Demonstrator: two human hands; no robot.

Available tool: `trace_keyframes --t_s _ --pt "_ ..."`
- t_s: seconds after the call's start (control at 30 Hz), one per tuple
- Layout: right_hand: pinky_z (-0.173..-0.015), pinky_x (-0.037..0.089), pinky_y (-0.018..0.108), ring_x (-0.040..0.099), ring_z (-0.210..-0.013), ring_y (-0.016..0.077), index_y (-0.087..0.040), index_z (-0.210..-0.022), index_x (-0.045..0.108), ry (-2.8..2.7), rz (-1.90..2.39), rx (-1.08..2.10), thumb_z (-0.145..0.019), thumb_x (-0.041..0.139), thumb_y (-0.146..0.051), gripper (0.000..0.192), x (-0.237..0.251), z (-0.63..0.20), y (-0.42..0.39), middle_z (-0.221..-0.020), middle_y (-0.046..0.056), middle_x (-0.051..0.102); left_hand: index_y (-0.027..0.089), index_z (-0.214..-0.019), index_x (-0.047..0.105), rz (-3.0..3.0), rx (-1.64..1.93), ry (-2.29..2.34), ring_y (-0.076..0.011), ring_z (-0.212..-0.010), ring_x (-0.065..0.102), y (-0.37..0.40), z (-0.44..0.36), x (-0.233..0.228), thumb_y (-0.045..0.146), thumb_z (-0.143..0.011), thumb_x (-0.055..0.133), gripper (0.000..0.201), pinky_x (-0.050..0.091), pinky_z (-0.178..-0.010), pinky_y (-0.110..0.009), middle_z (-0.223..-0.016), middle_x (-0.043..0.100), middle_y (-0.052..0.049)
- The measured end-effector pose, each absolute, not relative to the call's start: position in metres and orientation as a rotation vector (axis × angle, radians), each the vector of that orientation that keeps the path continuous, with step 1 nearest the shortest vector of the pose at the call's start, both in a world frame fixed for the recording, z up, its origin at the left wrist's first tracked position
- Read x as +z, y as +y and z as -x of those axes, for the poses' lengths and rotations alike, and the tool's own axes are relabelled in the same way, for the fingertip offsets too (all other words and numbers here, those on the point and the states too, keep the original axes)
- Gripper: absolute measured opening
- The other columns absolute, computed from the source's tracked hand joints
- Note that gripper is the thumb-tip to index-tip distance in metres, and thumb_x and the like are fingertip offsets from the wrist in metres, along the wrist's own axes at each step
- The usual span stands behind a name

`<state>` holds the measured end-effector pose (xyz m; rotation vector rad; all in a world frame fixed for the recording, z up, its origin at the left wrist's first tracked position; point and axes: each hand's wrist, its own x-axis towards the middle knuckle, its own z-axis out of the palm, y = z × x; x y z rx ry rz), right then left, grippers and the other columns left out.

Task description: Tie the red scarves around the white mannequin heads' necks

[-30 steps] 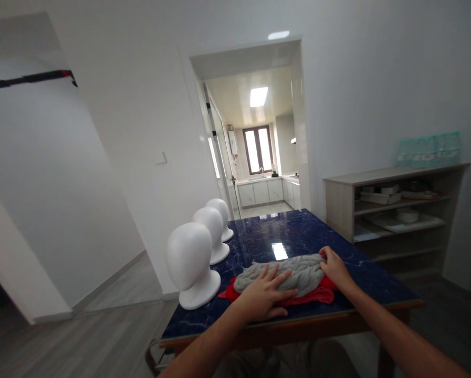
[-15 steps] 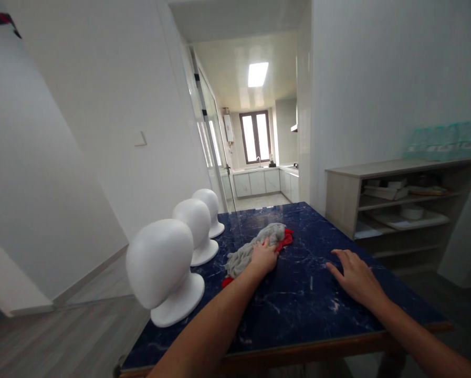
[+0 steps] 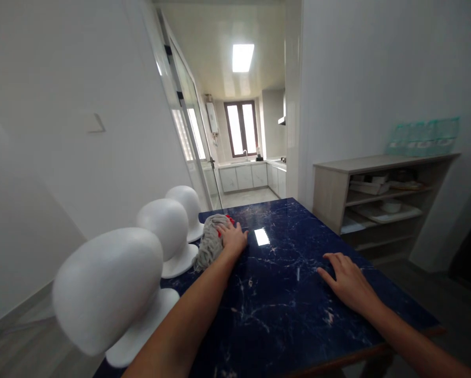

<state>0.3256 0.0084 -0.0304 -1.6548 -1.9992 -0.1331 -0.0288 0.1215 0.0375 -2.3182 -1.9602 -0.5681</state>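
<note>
A crumpled grey cloth [image 3: 208, 245] with red parts lies on the blue marbled table [image 3: 274, 310], close to the bases of the white mannequin heads. My left hand [image 3: 233, 239] rests against its right side, fingers spread over it and thumb apart; the fingertips are partly lost in the folds. Over on the right, my right hand [image 3: 347, 281] is at the tabletop with fingers apart and nothing in it. Three white heads stand in a row along the table's left side: a near one [image 3: 109, 286], a middle one [image 3: 164, 228] and a far one [image 3: 184, 202].
Right of the table stands a wooden shelf unit [image 3: 330, 197] holding trays and boxes, with clear bottles [image 3: 424, 137] on top. Beyond the table a doorway with a glass door [image 3: 191, 110] leads into a kitchen. A ceiling light's reflection shows on the tabletop.
My left hand and the cloth have shifted left across the table, nearer the heads. My right hand stays at about the same place on the table. The view has turned slightly right.
</note>
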Motion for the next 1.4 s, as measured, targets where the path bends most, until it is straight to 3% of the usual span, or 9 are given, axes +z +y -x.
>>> trace_keyframes --t_s 0.1,0.2,0.33,0.6,0.83,1.4 --pt "-0.099 0.047 0.044 0.061 -0.119 0.0314 -0.021 -0.133 0.062 -2.002 1.654 -0.143 -0.106 0.043 -0.065 0.055 -0.031 -0.326 0.011 -0.131 0.012 0.066 0.02 -0.136 0.067 2.398 -0.544 -1.89 -0.0328 -0.131 0.062 0.08 0.015 0.029 0.046 -0.102 0.067 0.043 0.053 -0.11 -0.054 -0.147 0.062 -0.015" --pt "-0.104 0.046 0.045 0.06 -0.124 0.0322 -0.02 -0.134 0.064 -2.018 1.635 -0.164 -0.106 0.041 -0.064 0.057 -0.032 -0.327 0.014 -0.135 0.014 0.066 0.019 -0.144 0.066 2.573 -0.484 -1.802 -0.0421 -0.156 0.037 0.023 0.008 0.011 0.055 -0.104 0.056 0.055 0.031 -0.128 -0.061 -0.165 0.047 -0.018" --pt "-0.118 0.038 0.048 0.051 -0.141 0.034 -0.017 -0.143 0.064 -2.053 1.647 -0.197 -0.106 0.041 -0.062 0.063 -0.037 -0.328 0.02 -0.148 0.016 0.061 0.019 -0.158 0.054 2.717 -0.517 -1.783 -0.0359 -0.164 0.023 -0.041 0.03 -0.003 0.054 -0.106 0.047 0.062 0.021 -0.133 -0.054 -0.173 0.035 -0.014" --pt "-0.127 0.022 0.06 0.029 -0.16 0.0377 -0.026 -0.162 0.05 -2.074 1.917 -0.023 -0.105 0.033 -0.069 0.074 -0.038 -0.321 0.026 -0.171 0.012 0.038 0.028 -0.153 0.06 2.67 -0.717 -1.86 -0.0266 -0.157 0.041 -0.075 0.081 -0.005 0.049 -0.105 0.05 0.054 0.024 -0.133 -0.047 -0.165 0.05 -0.005" --pt "-0.127 0.021 0.063 0.03 -0.159 0.0395 -0.027 -0.163 0.049 -2.082 2.003 0.061 -0.102 0.034 -0.07 0.076 -0.036 -0.317 0.032 -0.171 0.011 0.038 0.027 -0.14 0.072 2.598 -0.882 -1.883 -0.0258 -0.152 0.048 -0.074 0.079 -0.007 0.047 -0.1 0.058 0.046 0.015 -0.135 -0.048 -0.157 0.06 -0.006" --pt "-0.126 0.024 0.062 0.032 -0.159 0.0383 -0.026 -0.162 0.05 -2.074 2.011 0.013 -0.102 0.037 -0.065 0.073 -0.033 -0.315 0.031 -0.17 0.012 0.04 0.026 -0.132 0.077 2.577 -0.97 -1.961 -0.026 -0.144 0.057 -0.074 0.083 -0.004 0.041 -0.097 0.06 0.042 0.035 -0.127 -0.04 -0.152 0.065 -0.005"
